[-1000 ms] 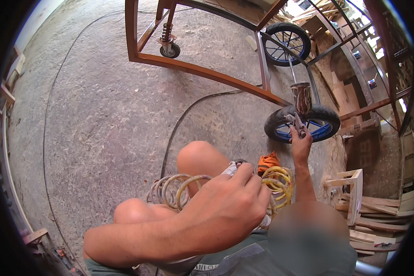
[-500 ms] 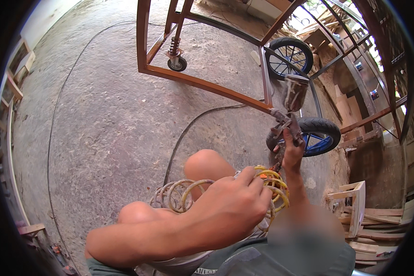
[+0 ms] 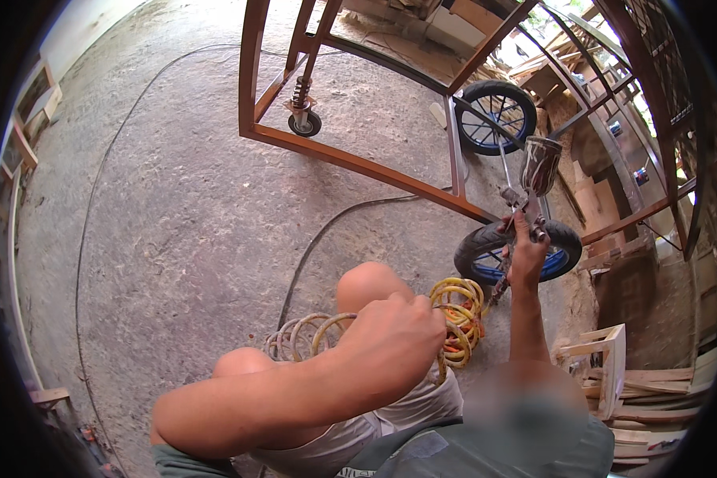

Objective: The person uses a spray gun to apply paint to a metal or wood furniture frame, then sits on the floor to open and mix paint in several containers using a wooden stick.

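Note:
My right hand (image 3: 525, 253), arm stretched forward, is closed round the handle of a paint spray gun (image 3: 527, 209). The gun's paint-streaked metal cup (image 3: 541, 166) sits on top, tilted to the right. Its nozzle side is near the lower corner of a brown metal frame (image 3: 358, 169). My left hand (image 3: 402, 331) is closed on a coiled yellow air hose (image 3: 459, 301) in front of my knees; loops stick out on both sides of the fist. The fingers' undersides are hidden. Behind the gun stands a black-tyred wheel with blue spokes (image 3: 562, 251).
A second blue-spoked wheel (image 3: 498, 118) stands farther back. A small caster with a spring (image 3: 303, 121) hangs from the frame. A dark hose (image 3: 319, 227) and a thin cable (image 3: 95, 187) cross the concrete floor. At right are a wooden stool-like frame (image 3: 613, 370) and stacked boards (image 3: 653, 410).
My right hand and the spray gun have moved right, away from the left hand. My left hand has shifted slightly left with the coiled hose, and the view has shifted a little.

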### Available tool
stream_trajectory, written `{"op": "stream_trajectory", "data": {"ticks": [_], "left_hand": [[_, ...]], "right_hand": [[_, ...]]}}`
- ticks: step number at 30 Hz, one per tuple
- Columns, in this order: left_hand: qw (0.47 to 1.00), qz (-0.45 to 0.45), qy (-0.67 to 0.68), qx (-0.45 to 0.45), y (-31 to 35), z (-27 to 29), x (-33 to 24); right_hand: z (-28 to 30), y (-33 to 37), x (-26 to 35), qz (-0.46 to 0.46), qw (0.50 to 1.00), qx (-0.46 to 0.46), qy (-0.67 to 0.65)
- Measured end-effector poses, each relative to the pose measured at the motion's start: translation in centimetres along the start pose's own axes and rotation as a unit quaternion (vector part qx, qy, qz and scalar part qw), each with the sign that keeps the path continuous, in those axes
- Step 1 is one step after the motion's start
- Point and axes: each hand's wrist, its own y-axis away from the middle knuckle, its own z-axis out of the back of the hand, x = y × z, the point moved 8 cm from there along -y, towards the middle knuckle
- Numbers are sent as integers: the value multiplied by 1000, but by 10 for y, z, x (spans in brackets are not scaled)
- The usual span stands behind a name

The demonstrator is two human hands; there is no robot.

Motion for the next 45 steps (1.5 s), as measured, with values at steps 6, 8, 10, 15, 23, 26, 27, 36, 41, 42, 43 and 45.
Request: {"op": "stream_trajectory", "data": {"ticks": [6,8,10,15,23,26,27,36,41,42,43,45], "left_hand": [[997,-45,14,-60,-5,7,-9],[994,-73,16,-76,-13,8,-14],[993,-86,27,-82,-18,6,-16],[988,-128,36,-80,-19,11,-36],[995,-89,19,-28,-38,-9,-17],[997,-66,28,-26,-48,-8,-10],[997,-64,38,-26,-52,-8,-6],[970,-95,222,24,-90,-8,11],[931,-102,351,9,-113,-5,23],[922,-101,371,-33,-114,0,29],[925,-93,366,-25,-115,-1,32],[929,-88,360,1,-119,2,33]], "right_hand": [[8,5,-35,-68,993,27,88],[8,7,-40,-93,987,47,119],[8,1,-52,-90,986,57,130],[2,-44,-52,-50,982,33,180],[-39,-143,-60,28,984,32,173],[-55,-186,-64,43,985,42,161],[-58,-199,-67,47,985,37,160],[-126,-311,-65,85,979,16,187],[-141,-396,-83,162,951,-27,261],[-154,-398,-81,179,955,-25,234],[-168,-401,-81,178,954,-12,241],[-177,-418,-90,173,948,-1,265]]}}
